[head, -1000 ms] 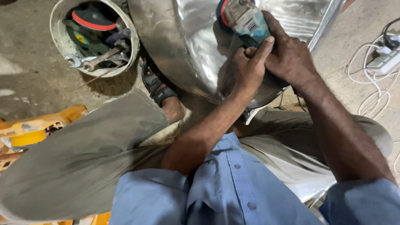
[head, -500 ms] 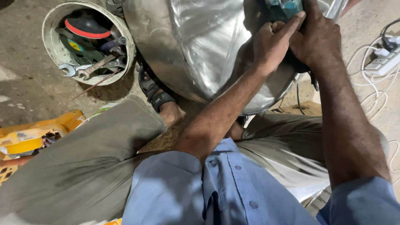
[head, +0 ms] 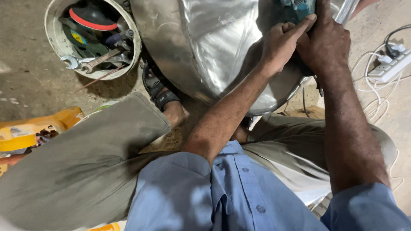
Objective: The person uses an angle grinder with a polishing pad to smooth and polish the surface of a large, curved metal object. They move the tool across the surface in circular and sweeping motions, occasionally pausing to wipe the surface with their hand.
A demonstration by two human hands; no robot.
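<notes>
Edges: teal handheld power tool [head: 297,9] running off the top edge.
Left hand [head: 282,42]: gripping tool.
Right hand [head: 325,40]: clamping tool over dented silver metal vessel [head: 205,47].

The large sheet-metal vessel [head: 214,47] is shiny, smooth steel with faint scratches and dull reflections. The power tool [head: 297,9] above it has a teal plastic body. At far left, a worn white plastic bucket [head: 53,38] holds steel wrenches [head: 92,62]. The floor [head: 25,81] is rough, matt concrete.
</notes>
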